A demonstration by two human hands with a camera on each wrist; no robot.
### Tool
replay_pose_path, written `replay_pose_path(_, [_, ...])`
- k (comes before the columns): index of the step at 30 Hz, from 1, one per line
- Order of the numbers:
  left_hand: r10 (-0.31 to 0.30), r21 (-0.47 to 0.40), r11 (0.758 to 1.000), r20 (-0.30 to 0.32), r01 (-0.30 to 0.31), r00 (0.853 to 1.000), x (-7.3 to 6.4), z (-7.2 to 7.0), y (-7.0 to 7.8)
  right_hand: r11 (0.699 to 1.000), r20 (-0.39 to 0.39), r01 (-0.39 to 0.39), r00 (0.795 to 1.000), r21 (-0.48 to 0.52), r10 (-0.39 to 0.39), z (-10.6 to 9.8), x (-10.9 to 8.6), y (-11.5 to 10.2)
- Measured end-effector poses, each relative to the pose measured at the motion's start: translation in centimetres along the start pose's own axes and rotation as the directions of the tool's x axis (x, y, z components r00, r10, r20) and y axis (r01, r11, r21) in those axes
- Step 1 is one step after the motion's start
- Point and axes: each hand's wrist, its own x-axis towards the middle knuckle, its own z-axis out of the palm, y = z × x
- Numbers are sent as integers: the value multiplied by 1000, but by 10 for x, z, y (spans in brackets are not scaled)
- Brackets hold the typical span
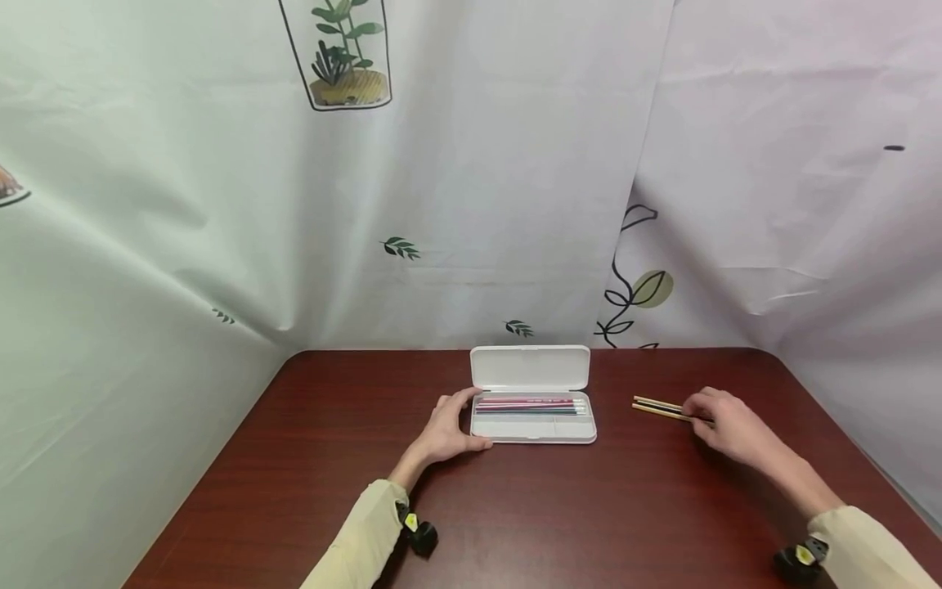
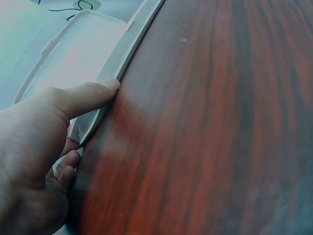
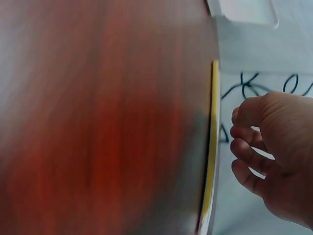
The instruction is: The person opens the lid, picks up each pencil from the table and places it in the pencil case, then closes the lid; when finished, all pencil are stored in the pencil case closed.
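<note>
Sticks [image 1: 655,411] partly behind right hand [image 1: 727,423], sleeves [image 1: 361,536] cropped

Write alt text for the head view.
A person's left grip holds the left end of an open white case containing pencils; the right grip is over slim yellow and black sticks on a reddish-brown table.

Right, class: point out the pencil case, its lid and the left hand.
Pencil case [image 1: 511,428], head view: bare front part.
Lid [image 1: 530,369], head view: middle of inner face.
Left hand [image 1: 445,431], head view: its middle.
</note>
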Motion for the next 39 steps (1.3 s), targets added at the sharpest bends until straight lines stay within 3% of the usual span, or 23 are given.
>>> replay_pose_path(6, [8,5,1000,-5,-8,1000,0,0,1,995,24,-79,996,-68,80,-9,-25,13])
replay_pose_path(11, [5,4,1000,-11,-5,1000,0,1,-2,989,34,-116,992,-88,119,-10,-35,20])
replay_pose_path(18, [5,-3,1000,-10,-5,1000,0,2,-2,991,23,-92,995,-102,95,-9,-36,25])
replay_pose_path(39, [17,-5,1000,-12,-17,1000,0,0,-1,992,93,-81,992,-95,90,-8,-35,30])
